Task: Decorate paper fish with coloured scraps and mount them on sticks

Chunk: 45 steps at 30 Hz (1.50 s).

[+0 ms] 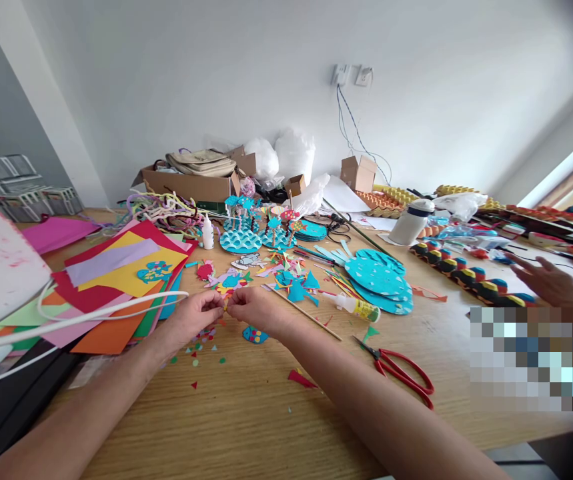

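Your left hand (199, 312) and right hand (255, 310) meet low over the desk (246, 413), nearly touching. The fingers of each are drawn together at the tips, and they look clamped on a small yellowish piece (225, 309) between them; it is too small to make out its shape.

Just below your right hand lies a blue fish cutout (255, 335) with coloured dots, flat on the desk. Loose paper dots (223, 361) are scattered under your left hand. Beyond your fingertips are more cut shapes and blue scraps (297, 288).

To the right, a thin wooden stick (311, 317) slants past your right hand. Farther out, a glue bottle (361, 309) lies on its side, and nearer you the red-handled scissors (403, 375) rest untouched. A stack of coloured paper (103, 333) is on your left, with a white cable (131, 307) crossing above it. Another person's hand (546, 281) is over at the far right.

You seem to be at a fine handling step, both hands on one little piece. From here, the next move calls for a light, even pinch and steady wrists, since a piece this small could slip or bend.
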Available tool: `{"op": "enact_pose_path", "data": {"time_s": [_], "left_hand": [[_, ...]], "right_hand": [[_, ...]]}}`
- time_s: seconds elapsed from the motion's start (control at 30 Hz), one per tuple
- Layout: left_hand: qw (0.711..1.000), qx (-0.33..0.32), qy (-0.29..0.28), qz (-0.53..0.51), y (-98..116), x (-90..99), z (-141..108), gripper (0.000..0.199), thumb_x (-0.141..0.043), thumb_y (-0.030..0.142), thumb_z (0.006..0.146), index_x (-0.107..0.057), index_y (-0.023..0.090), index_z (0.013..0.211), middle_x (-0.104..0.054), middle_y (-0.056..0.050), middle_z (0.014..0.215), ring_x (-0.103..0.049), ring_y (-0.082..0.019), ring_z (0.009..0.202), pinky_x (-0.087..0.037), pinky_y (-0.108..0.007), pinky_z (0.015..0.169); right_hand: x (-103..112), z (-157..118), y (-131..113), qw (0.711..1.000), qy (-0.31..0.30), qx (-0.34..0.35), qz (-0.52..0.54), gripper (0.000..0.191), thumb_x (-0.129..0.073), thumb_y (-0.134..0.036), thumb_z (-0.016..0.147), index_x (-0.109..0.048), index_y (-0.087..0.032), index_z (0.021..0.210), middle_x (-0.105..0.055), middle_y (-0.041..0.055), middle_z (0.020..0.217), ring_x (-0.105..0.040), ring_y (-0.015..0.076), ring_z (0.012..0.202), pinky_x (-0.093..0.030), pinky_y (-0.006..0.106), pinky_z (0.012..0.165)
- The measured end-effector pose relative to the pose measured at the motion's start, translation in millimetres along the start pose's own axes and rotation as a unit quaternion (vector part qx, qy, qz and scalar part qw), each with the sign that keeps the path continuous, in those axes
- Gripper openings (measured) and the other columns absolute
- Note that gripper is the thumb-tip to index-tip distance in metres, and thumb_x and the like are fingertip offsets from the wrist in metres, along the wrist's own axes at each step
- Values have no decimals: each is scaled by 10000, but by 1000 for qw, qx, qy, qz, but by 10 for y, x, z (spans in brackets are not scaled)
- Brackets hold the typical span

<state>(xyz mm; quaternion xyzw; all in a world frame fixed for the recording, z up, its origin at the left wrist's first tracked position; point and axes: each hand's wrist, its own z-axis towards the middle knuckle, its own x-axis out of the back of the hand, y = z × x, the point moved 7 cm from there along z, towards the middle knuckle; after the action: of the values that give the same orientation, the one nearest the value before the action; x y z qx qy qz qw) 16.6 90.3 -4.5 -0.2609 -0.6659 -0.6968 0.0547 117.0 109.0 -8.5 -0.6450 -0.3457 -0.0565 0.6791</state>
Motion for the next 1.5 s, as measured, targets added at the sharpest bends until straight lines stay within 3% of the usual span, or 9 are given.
{"op": "enact_pose_path", "data": {"time_s": [0.43,0.67,0.87,1.17,1.5], "left_hand": [[985,-50,30,162,-15,38,32,206,-422,377,715,-493,193,659,-455,58,509,-443,-123,481,-318,-212,452],[948,-110,15,299,-16,-32,66,94,-424,207,702,-496,201,641,-543,13,635,-504,-154,606,-329,-250,563],[916,-170,-8,364,-33,-124,50,144,-380,155,740,-479,205,648,-519,-5,680,-499,-169,662,-327,-269,590],[876,-190,-2,444,53,-167,-5,158,-357,91,718,-442,206,651,-502,-16,697,-500,-179,665,-361,-277,584],[887,-183,-17,424,70,-239,-27,190,-346,42,694,-368,218,626,-485,6,667,-503,-164,646,-372,-262,585]], "right_hand": [[215,-44,43,985,7,15,-171,162,-465,-168,711,-620,-146,753,-586,-15,654,-492,84,591,-330,165,498],[415,-203,150,957,-84,-22,-277,196,-515,-154,669,-666,-152,793,-654,20,737,-545,109,623,-335,163,480],[322,-271,169,928,-161,-26,-336,240,-518,-206,674,-679,-150,843,-675,40,777,-570,131,659,-337,173,474],[262,-278,104,903,-184,-27,-387,281,-511,-217,701,-680,-135,910,-683,70,859,-593,152,734,-373,183,535],[211,-234,106,892,-173,-22,-416,256,-537,-197,690,-694,-121,877,-678,116,887,-604,213,805,-405,228,587]]}}
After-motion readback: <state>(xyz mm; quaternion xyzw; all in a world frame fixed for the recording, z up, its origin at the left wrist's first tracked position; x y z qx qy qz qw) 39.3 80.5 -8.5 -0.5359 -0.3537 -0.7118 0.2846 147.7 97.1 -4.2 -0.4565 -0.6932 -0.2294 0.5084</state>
